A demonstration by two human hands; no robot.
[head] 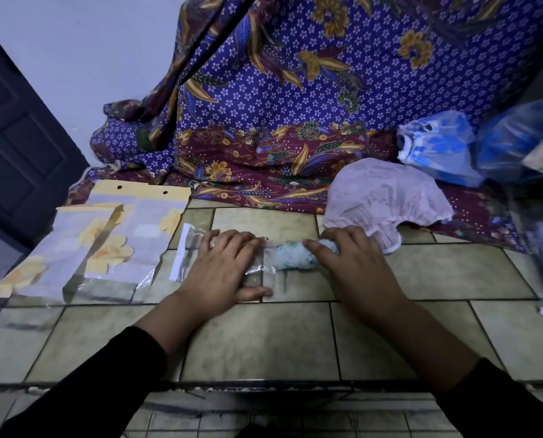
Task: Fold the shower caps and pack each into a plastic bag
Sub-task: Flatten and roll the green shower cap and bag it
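Observation:
A clear plastic bag (188, 252) lies flat on the tiled surface (264, 339) at the centre. My left hand (224, 268) presses on it with straight fingers. A rolled white and green shower cap (290, 256) lies at the bag's right end, partly inside it as far as I can tell. My right hand (352, 263) rests on the roll's right end, fingers bent over it. A pink shower cap (384, 197) lies unfolded just behind my right hand.
Flat bags with yellow flower print (102, 245) lie at the left. Blue shower caps in clear plastic (437, 147) sit at the back right. A purple patterned cloth (279, 105) drapes along the back. The surface's front edge (264, 385) runs below my forearms.

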